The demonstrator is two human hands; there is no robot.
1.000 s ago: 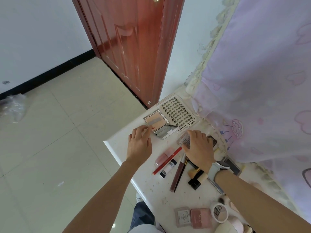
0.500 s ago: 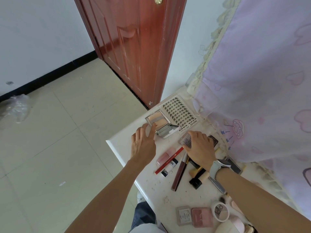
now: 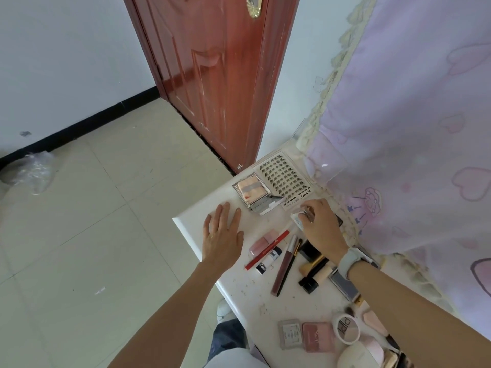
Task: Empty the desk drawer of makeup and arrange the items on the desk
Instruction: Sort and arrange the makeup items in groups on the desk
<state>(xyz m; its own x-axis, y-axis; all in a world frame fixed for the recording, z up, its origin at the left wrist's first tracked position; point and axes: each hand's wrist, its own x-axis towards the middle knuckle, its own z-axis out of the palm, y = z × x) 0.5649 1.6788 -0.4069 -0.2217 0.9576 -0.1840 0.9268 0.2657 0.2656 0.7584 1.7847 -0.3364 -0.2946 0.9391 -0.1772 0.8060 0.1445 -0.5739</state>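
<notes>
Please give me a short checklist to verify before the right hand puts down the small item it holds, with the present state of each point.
1. Right hand grips the small clear item: ok, fingers pinch it.
2. Left hand out of the way: ok, flat on the bare desk, holding nothing.
3. Free spot nearby: ok, bare surface between the mirror compact and the red pencil.
4. Lash tray lies flat: ok.
5. Drawer empty: cannot tell, not in view.
</notes>
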